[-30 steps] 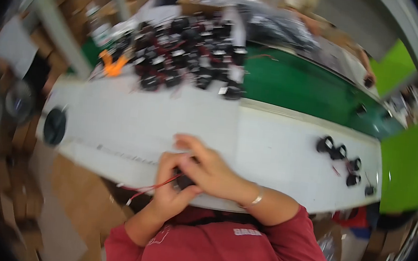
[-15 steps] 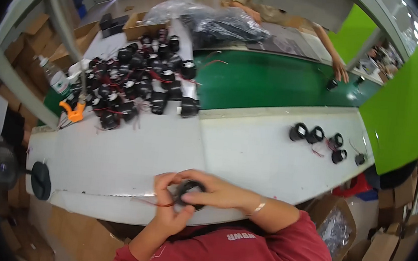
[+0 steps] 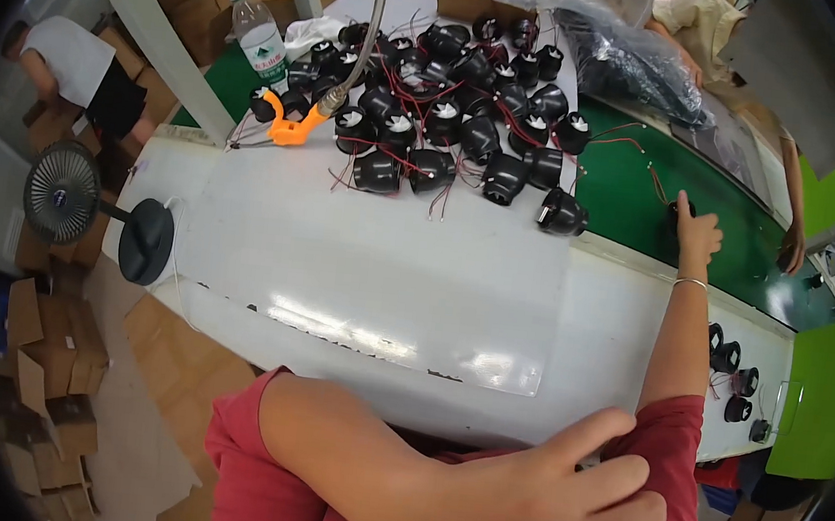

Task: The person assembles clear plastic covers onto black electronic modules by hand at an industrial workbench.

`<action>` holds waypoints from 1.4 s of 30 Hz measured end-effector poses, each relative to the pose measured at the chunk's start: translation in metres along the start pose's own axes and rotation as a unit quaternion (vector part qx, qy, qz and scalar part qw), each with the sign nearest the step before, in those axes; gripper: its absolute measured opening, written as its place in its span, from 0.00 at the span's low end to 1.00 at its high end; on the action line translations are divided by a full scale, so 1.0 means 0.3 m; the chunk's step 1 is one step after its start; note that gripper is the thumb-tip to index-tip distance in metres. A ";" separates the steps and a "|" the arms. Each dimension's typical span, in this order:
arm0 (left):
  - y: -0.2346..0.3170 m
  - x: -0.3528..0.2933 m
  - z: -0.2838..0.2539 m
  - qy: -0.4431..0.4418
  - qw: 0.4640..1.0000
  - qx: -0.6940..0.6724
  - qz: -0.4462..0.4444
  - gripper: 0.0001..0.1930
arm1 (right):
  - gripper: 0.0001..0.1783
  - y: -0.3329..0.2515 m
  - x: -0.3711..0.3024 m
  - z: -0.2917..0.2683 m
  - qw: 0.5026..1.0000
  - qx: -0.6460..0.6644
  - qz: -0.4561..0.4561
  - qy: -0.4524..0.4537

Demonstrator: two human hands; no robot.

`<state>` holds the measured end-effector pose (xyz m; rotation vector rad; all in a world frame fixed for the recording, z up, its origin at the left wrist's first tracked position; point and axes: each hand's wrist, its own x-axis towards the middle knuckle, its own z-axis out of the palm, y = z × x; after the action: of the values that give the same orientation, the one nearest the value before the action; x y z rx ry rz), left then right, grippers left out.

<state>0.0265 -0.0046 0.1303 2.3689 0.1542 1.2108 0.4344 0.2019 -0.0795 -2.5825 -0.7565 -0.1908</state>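
Observation:
My right arm stretches out over the green conveyor belt (image 3: 625, 195). My right hand (image 3: 699, 239) closes round a black cylindrical part (image 3: 678, 221) at the belt, with red wires trailing from it; my fingers partly hide it. My left arm crosses in front of my body. In the foreground my left hand (image 3: 555, 500) holds nothing, its bent fingers apart, close to my right sleeve (image 3: 666, 445). Many similar black wired parts (image 3: 480, 136) lie heaped on the white table (image 3: 367, 266), left of the belt.
Several black parts (image 3: 727, 357) sit at the right of the table. An orange clip-like piece (image 3: 293, 126) hangs by the heap, near a plastic bottle (image 3: 261, 40). A small fan (image 3: 62, 196) stands left. Another person's hand (image 3: 792, 248) is over the belt; someone else (image 3: 78, 77) bends among boxes.
Both hands were together on a black part at the table's near edge. My right hand has moved to the belt, my left hand has let go, and the view has swung left.

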 end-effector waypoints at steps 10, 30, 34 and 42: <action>-0.011 -0.230 -0.163 0.102 0.987 0.064 -0.102 0.07 | 0.40 -0.214 -0.530 -0.261 0.793 0.249 -0.530 -0.168; -0.093 -0.731 -0.096 0.297 0.876 0.062 -0.375 0.08 | 0.28 -0.282 -0.878 -0.443 0.613 0.486 -0.071 -0.618; -0.070 -0.780 -0.099 0.310 0.858 0.101 -0.398 0.06 | 0.28 -0.342 -0.788 -0.296 0.874 0.275 -0.311 -0.252; 0.007 -0.892 -0.094 0.346 0.830 0.154 -0.410 0.05 | 0.34 -0.375 -0.757 -0.258 0.899 0.234 -0.319 -0.189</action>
<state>-0.1576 -0.0781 -0.0516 1.5916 1.5186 1.5449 0.1819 0.1426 -0.0250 -1.8545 -1.5645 0.2802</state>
